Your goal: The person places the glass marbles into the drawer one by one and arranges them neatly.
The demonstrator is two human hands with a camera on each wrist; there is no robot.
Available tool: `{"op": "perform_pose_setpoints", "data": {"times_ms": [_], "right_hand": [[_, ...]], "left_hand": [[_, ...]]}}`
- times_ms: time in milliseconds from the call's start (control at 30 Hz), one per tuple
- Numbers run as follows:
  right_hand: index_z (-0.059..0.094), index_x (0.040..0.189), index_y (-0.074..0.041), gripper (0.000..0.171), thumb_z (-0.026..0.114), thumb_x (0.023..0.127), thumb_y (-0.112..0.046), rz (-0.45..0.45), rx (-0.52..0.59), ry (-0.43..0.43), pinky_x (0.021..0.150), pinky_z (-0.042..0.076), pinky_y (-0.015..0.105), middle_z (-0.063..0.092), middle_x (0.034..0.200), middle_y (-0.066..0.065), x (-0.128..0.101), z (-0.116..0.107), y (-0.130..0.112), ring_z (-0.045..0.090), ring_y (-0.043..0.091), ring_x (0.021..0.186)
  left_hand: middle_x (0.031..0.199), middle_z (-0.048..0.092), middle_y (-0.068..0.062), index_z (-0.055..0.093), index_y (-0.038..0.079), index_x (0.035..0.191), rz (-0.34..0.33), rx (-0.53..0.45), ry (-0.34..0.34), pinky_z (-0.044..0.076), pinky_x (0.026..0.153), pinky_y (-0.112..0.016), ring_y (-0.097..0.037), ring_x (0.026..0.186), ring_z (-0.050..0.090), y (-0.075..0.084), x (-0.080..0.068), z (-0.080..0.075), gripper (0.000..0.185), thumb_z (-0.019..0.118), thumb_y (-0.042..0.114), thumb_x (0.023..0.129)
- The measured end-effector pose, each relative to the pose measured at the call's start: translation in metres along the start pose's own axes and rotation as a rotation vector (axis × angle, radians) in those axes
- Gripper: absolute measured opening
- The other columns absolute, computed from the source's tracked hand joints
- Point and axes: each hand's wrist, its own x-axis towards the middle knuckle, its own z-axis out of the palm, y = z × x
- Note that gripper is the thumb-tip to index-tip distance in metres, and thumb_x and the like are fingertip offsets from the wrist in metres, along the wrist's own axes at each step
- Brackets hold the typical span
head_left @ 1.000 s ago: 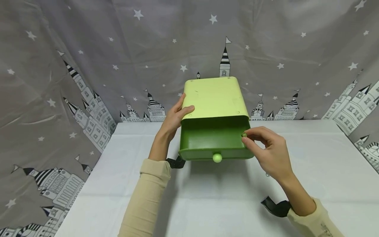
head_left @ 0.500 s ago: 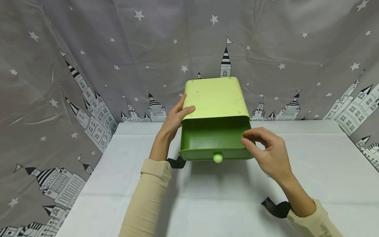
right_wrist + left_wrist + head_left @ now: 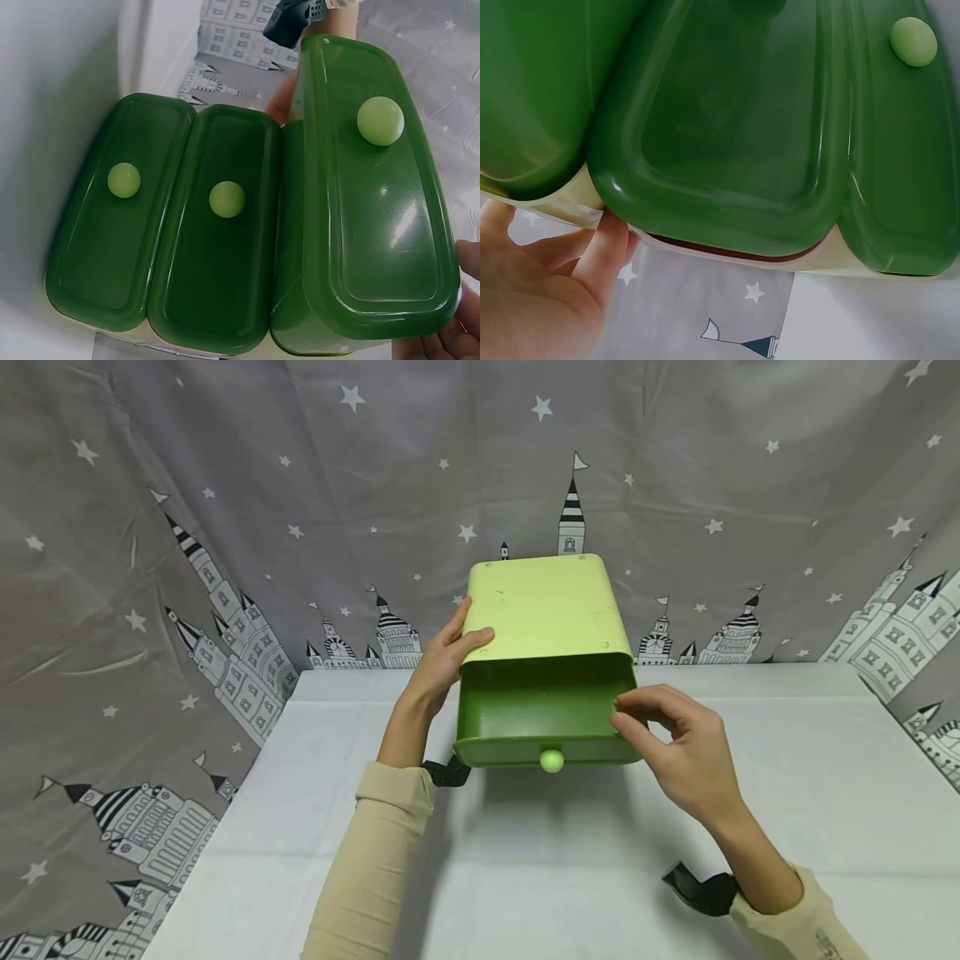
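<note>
A small chest with a light-yellow shell [image 3: 547, 606] and green drawers is in all views. Its top drawer [image 3: 543, 706] is pulled out, and the head view shows its green inside and round light-green knob [image 3: 552, 761]. My left hand [image 3: 442, 652] holds the chest's left side, thumb on top; the left wrist view shows its fingers [image 3: 604, 259] against the shell. My right hand [image 3: 678, 735] is at the open drawer's right wall, thumb and index fingertips close together over the inside. Whether a bead is between them cannot be made out. In the right wrist view, fingers [image 3: 469, 259] flank the drawer's corner.
The chest stands on a white-covered table [image 3: 810, 760] near a grey curtain [image 3: 375, 435] printed with castles and stars. Two lower drawers [image 3: 217, 247] are pushed in, seen in the right wrist view. A black strap [image 3: 701, 889] hangs by my right wrist.
One second ago a small green bead showed at my right fingertips; from half a second ago it is out of sight. Both hands and the chest have barely moved.
</note>
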Motion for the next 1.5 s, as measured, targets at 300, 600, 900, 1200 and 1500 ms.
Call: {"op": "perform_pose_setpoints", "data": {"times_ms": [300,600,900,1200,1500], "right_hand": [[0.071,0.098,0.006,0.022,0.071,0.079,0.018,-0.004,0.022,0.001,0.085,0.050,0.020,0.068,0.093,0.013,-0.002,-0.001,-0.001,0.064,0.010,0.088],[0.072,0.098,0.005,0.024,0.071,0.079,0.018,-0.025,0.010,-0.004,0.085,0.050,0.020,0.068,0.093,0.013,-0.002,-0.003,-0.002,0.064,0.010,0.088],[0.069,0.098,0.012,0.026,0.070,0.075,0.024,-0.031,0.029,0.020,0.083,0.051,0.019,0.068,0.093,0.013,-0.006,-0.014,0.002,0.065,0.011,0.088],[0.070,0.098,0.008,0.027,0.070,0.076,0.023,-0.015,-0.071,0.048,0.085,0.050,0.019,0.068,0.095,0.010,-0.008,-0.037,0.004,0.065,0.010,0.090],[0.070,0.098,0.008,0.025,0.070,0.077,0.022,0.014,-0.149,0.095,0.085,0.049,0.016,0.067,0.095,0.005,-0.015,-0.054,0.013,0.064,0.006,0.088]], "left_hand": [[0.165,0.006,0.003,0.016,0.037,0.158,-0.010,0.013,-0.011,0.018,0.109,-0.066,-0.023,0.149,0.009,0.001,0.001,-0.001,0.075,0.060,0.037,0.098],[0.163,0.009,0.009,0.022,0.049,0.153,0.006,0.010,0.012,0.017,0.109,-0.067,-0.021,0.149,0.012,-0.001,-0.001,0.000,0.073,0.063,0.046,0.094],[0.163,0.011,0.011,0.023,0.050,0.153,0.012,0.013,0.014,0.018,0.109,-0.067,-0.020,0.148,0.013,-0.002,-0.001,0.001,0.073,0.064,0.047,0.093],[0.163,0.008,0.010,0.019,0.047,0.155,0.002,0.018,0.001,0.017,0.109,-0.068,-0.020,0.149,0.011,-0.001,-0.001,-0.001,0.074,0.062,0.044,0.095],[0.165,0.007,0.001,0.015,0.033,0.159,-0.007,0.029,-0.010,0.017,0.109,-0.068,-0.025,0.149,0.010,0.024,-0.019,0.007,0.075,0.058,0.034,0.098]]}}
